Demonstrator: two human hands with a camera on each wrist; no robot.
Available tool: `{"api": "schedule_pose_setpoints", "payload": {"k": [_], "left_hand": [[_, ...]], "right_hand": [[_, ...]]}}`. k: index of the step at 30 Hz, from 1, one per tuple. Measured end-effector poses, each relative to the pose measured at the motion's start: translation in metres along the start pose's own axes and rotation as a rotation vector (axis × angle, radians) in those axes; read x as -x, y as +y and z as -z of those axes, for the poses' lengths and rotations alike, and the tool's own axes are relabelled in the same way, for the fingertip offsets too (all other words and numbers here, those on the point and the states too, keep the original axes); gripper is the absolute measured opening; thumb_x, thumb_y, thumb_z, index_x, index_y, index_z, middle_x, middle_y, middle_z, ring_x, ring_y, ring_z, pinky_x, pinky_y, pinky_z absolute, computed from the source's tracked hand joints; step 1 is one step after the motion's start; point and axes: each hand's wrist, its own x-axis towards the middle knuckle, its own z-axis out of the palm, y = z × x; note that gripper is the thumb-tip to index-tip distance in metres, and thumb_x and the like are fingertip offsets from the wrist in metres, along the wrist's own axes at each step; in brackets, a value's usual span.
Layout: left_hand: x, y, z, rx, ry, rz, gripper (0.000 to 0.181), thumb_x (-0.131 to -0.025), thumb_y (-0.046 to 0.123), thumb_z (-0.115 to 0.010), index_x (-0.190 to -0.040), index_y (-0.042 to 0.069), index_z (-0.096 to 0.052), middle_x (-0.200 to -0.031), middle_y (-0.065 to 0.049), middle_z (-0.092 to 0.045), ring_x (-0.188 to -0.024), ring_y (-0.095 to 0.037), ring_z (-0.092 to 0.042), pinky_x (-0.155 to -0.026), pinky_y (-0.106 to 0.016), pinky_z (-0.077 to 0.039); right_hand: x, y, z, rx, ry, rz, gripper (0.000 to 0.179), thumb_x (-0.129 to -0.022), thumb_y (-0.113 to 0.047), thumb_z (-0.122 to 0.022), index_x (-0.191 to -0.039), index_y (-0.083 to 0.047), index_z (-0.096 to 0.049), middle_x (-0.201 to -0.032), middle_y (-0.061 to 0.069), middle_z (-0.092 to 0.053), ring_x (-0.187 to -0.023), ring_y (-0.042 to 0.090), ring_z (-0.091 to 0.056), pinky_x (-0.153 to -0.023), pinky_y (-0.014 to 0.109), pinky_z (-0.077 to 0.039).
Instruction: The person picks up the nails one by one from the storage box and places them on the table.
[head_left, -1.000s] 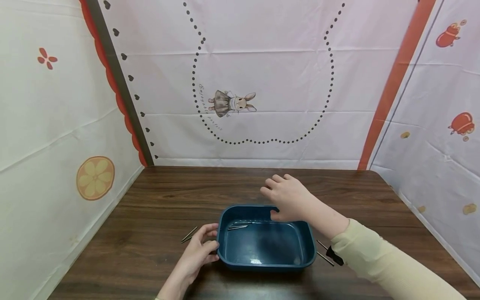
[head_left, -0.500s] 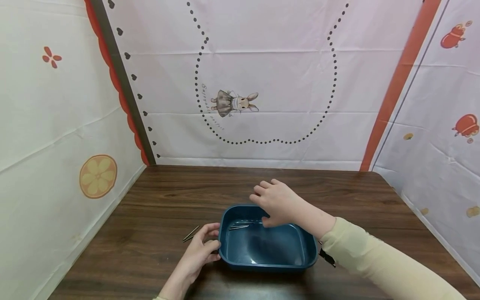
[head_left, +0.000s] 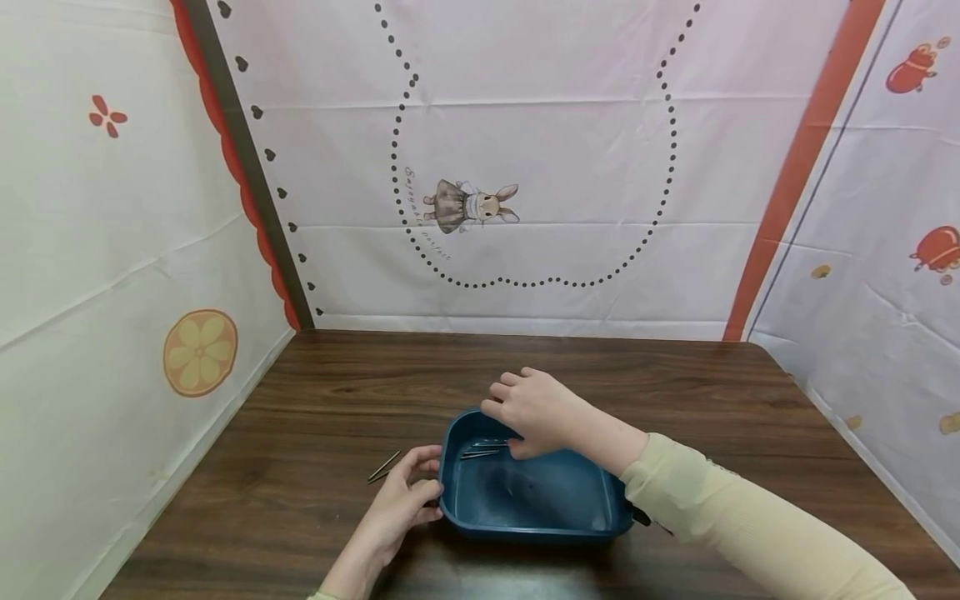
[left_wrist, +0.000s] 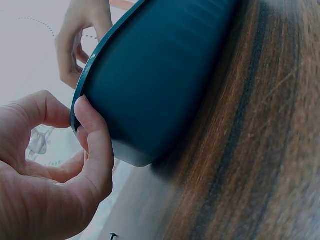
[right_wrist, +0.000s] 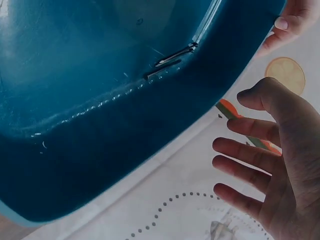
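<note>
A dark blue plastic tub stands on the table with several thin metal nails lying on its floor near the far left corner. My left hand pinches the tub's left rim, thumb on one side and fingers on the other, as the left wrist view shows. Over the far part of the tub hovers my right hand, holding nothing, its fingers loosely bent and apart in the right wrist view. More nails lie on the table just left of the tub, partly behind the left hand.
The brown wood-grain table runs back to a white printed cloth, with cloth along both sides too. A black object shows beside the tub's right end, mostly behind the right sleeve.
My right hand has moved left and slightly nearer over the tub. Its sleeve now covers the nails to the tub's right. The left hand keeps its hold on the rim.
</note>
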Motion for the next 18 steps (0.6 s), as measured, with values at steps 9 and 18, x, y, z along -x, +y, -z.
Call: {"api": "schedule_pose_setpoints", "payload": {"k": [9, 18], "left_hand": [[-0.001, 0.000, 0.000, -0.006, -0.001, 0.001, 0.059, -0.086, 0.005, -0.054, -0.143, 0.005, -0.041, -0.128, -0.017, -0.047, -0.078, -0.014, -0.058, -0.067, -0.028, -0.054], [-0.001, 0.000, 0.001, -0.003, -0.010, -0.006, 0.059, -0.085, 0.005, -0.054, -0.143, 0.004, -0.040, -0.129, -0.017, -0.046, -0.077, -0.013, -0.057, -0.066, -0.028, -0.053]], "right_hand": [[-0.008, -0.004, -0.005, 0.000, -0.031, 0.052, 0.046, -0.081, -0.051, -0.070, -0.117, -0.023, -0.062, -0.104, -0.005, -0.065, -0.089, 0.013, -0.057, -0.070, 0.029, -0.049], [-0.019, -0.012, -0.014, 0.026, -0.064, 0.127, 0.045, -0.082, -0.050, -0.069, -0.119, -0.025, -0.060, -0.104, -0.007, -0.065, -0.089, 0.012, -0.056, -0.074, 0.029, -0.051]]}}
